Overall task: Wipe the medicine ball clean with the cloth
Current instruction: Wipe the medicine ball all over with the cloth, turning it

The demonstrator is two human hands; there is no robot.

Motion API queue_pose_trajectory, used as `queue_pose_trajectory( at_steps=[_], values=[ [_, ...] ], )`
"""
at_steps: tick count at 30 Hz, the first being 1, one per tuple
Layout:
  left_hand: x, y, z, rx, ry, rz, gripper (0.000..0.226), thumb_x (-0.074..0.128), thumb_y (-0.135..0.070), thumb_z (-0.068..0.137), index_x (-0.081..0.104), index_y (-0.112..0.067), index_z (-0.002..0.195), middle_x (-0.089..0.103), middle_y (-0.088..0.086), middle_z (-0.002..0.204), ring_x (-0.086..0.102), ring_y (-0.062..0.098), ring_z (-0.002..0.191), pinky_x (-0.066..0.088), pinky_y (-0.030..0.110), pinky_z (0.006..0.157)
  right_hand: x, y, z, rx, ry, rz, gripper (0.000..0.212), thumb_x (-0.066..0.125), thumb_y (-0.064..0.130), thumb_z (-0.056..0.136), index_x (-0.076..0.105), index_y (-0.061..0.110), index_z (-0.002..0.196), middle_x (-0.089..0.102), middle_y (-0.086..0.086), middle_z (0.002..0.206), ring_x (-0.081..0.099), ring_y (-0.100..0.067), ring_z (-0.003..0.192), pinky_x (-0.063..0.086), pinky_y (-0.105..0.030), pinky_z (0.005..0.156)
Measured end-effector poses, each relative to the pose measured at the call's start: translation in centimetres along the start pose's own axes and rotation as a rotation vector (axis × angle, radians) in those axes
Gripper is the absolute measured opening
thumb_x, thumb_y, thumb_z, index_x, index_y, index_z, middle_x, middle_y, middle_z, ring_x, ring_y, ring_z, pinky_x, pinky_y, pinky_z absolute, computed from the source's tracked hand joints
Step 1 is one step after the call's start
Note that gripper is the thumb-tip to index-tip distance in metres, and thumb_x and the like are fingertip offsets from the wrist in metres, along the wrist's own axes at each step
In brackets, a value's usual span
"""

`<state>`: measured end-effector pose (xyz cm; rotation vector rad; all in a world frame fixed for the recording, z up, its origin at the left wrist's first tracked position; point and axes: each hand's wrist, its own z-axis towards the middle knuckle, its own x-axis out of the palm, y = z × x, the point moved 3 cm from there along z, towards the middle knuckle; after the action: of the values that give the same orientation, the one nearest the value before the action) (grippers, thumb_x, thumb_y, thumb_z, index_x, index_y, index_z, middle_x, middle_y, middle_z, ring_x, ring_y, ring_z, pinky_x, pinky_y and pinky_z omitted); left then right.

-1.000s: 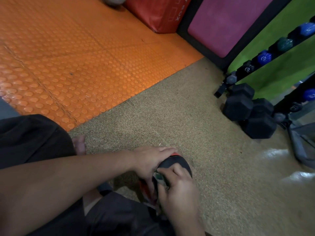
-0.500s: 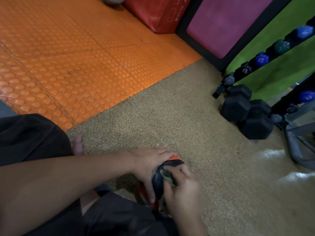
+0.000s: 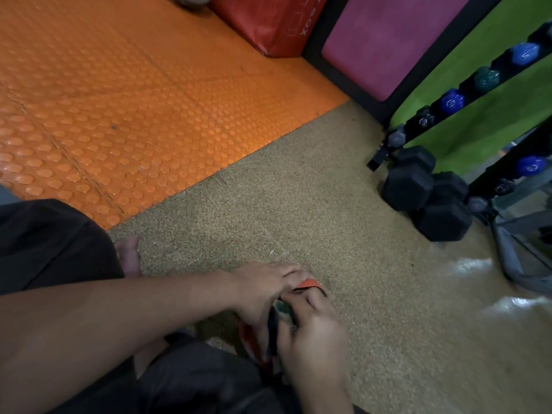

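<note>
the ball sits low in the view on the speckled floor, just in front of the person's lap, and is almost wholly covered by both hands; only an orange and black sliver shows. the left hand curls over its top and near side, gripping it steady. the right hand has its fingers bent, pressing a small bunched cloth against the ball's face. by my reading, the wiping step is under way, with much of the surface not yet reachable. the next move likely calls for the left hand to turn the ball so a fresh patch meets the cloth. dumbbells lie well apart at right.
</note>
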<state>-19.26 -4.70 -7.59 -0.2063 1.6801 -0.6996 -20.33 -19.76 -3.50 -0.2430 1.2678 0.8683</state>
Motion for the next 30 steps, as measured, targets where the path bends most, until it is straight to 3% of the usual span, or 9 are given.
queue_pose_trajectory(
  at_steps=[5, 7, 9, 12, 14, 19, 20, 25, 30],
  values=[
    [-0.5, -0.3, 0.2, -0.042, 0.001, -0.013, 0.155, 0.097, -0.069, 0.045, 0.007, -0.029, 0.164, 0.017, -0.006, 0.171, 0.021, 0.018, 0.156, 0.027, 0.037, 0.128, -0.6, -5.8, 1.5, 0.304, -0.148, 0.028, 0.019, 0.081, 0.013, 0.080, 0.080, 0.019, 0.097, 0.070, 0.001, 0.090, 0.070, -0.028, 0.078, 0.056, -0.035, 0.070],
    [-0.6, -0.5, 0.4, -0.040, 0.008, -0.020, 0.155, 0.096, -0.071, 0.044, 0.008, -0.029, 0.163, 0.018, -0.006, 0.171, 0.022, 0.018, 0.156, 0.028, 0.038, 0.127, -0.7, -6.3, 1.7, 0.403, -0.175, 0.008, 0.018, 0.082, 0.015, 0.080, 0.080, 0.017, 0.098, 0.071, 0.000, 0.091, 0.070, -0.031, 0.079, 0.054, -0.036, 0.069],
    [-0.5, -0.3, 0.5, -0.015, 0.011, -0.019, 0.155, 0.097, -0.071, 0.043, 0.009, -0.029, 0.164, 0.018, -0.006, 0.171, 0.021, 0.017, 0.156, 0.026, 0.036, 0.128, -0.7, -4.1, 1.6, 0.349, -0.179, -0.035, 0.017, 0.076, 0.021, 0.081, 0.079, 0.024, 0.097, 0.068, 0.003, 0.092, 0.068, -0.028, 0.078, 0.053, -0.034, 0.067],
    [-0.2, 0.5, 0.2, 0.008, 0.013, -0.057, 0.153, 0.100, -0.061, 0.047, 0.009, -0.031, 0.166, 0.016, -0.007, 0.171, 0.021, 0.016, 0.157, 0.023, 0.033, 0.128, 0.5, 0.0, 0.6, 0.082, -0.054, 0.017, 0.021, 0.066, 0.031, 0.079, 0.077, 0.028, 0.097, 0.068, 0.006, 0.096, 0.066, -0.019, 0.084, 0.053, -0.030, 0.070],
    [-0.1, 0.8, 0.0, 0.007, 0.000, -0.067, 0.153, 0.100, -0.062, 0.045, 0.009, -0.034, 0.164, 0.017, -0.009, 0.170, 0.022, 0.016, 0.156, 0.025, 0.034, 0.128, 0.6, -0.1, 0.5, 0.045, -0.024, 0.096, 0.020, 0.067, 0.029, 0.080, 0.077, 0.029, 0.098, 0.069, 0.009, 0.098, 0.066, -0.014, 0.088, 0.055, -0.030, 0.074],
    [0.0, 0.5, 0.2, -0.038, 0.006, -0.042, 0.157, 0.095, -0.075, 0.039, 0.007, -0.034, 0.162, 0.015, -0.008, 0.171, 0.021, 0.017, 0.157, 0.029, 0.042, 0.127, -0.8, -7.4, 1.4, 0.457, -0.198, 0.040, 0.016, 0.083, 0.016, 0.080, 0.080, 0.018, 0.095, 0.071, -0.002, 0.094, 0.071, -0.032, 0.083, 0.055, -0.040, 0.073],
    [-0.1, 0.5, 0.4, -0.031, 0.012, -0.047, 0.157, 0.095, -0.075, 0.038, 0.007, -0.034, 0.162, 0.015, -0.010, 0.171, 0.020, 0.017, 0.157, 0.029, 0.042, 0.127, -0.9, -6.9, 1.3, 0.457, -0.206, 0.022, 0.015, 0.081, 0.019, 0.081, 0.080, 0.021, 0.096, 0.070, -0.001, 0.094, 0.071, -0.031, 0.084, 0.056, -0.040, 0.073],
    [0.2, 1.1, 0.1, -0.001, 0.003, -0.074, 0.158, 0.096, -0.073, 0.036, 0.008, -0.038, 0.161, 0.019, -0.013, 0.168, 0.024, 0.013, 0.155, 0.032, 0.040, 0.125, -0.1, -1.0, -0.6, 0.026, -0.070, 0.081, 0.024, 0.066, 0.025, 0.079, 0.077, 0.029, 0.100, 0.066, 0.008, 0.096, 0.065, -0.013, 0.086, 0.053, -0.028, 0.074],
    [0.2, 1.4, 0.2, -0.066, 0.025, -0.067, 0.159, 0.088, -0.083, 0.033, 0.003, -0.040, 0.160, 0.013, -0.014, 0.171, 0.020, 0.016, 0.157, 0.033, 0.047, 0.125, -0.6, -6.9, 1.3, 0.404, -0.207, 0.031, 0.016, 0.083, 0.016, 0.081, 0.080, 0.021, 0.096, 0.072, 0.000, 0.092, 0.071, -0.029, 0.082, 0.053, -0.033, 0.072]
  ],
)
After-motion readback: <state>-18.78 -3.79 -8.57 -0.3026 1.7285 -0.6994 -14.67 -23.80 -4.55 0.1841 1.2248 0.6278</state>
